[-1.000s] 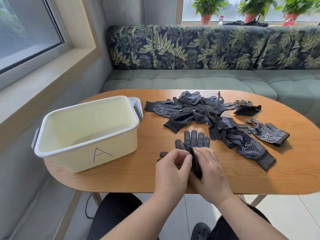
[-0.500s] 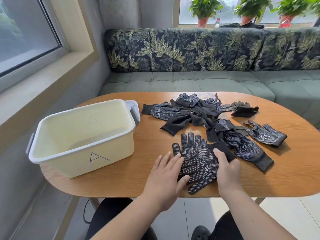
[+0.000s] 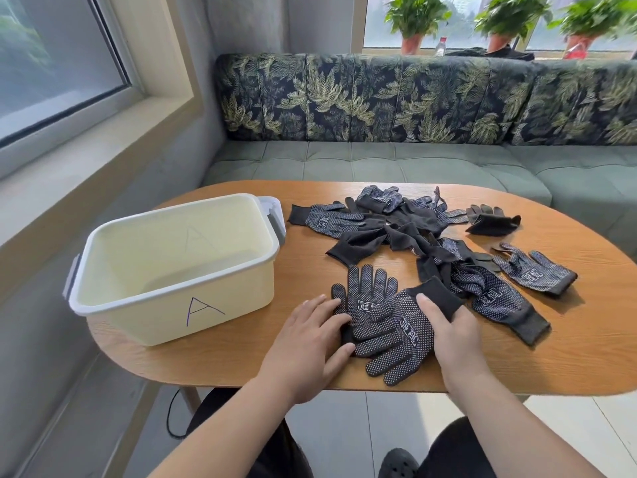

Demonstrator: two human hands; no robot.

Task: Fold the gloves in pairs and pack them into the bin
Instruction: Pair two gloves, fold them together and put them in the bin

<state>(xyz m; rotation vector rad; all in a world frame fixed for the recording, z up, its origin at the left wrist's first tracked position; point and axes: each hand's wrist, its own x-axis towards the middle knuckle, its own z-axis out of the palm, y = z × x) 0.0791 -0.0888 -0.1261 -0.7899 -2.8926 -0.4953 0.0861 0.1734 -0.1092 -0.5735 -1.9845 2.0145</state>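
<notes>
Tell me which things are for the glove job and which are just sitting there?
For the job: front gloves, under the left hand and right hand; glove pile; bin.
Just there: sofa; potted plants; bottle.

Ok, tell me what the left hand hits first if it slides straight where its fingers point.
The dotted glove lying fingers-up: the left hand touches its edge, so it would likely ride onto it.
</notes>
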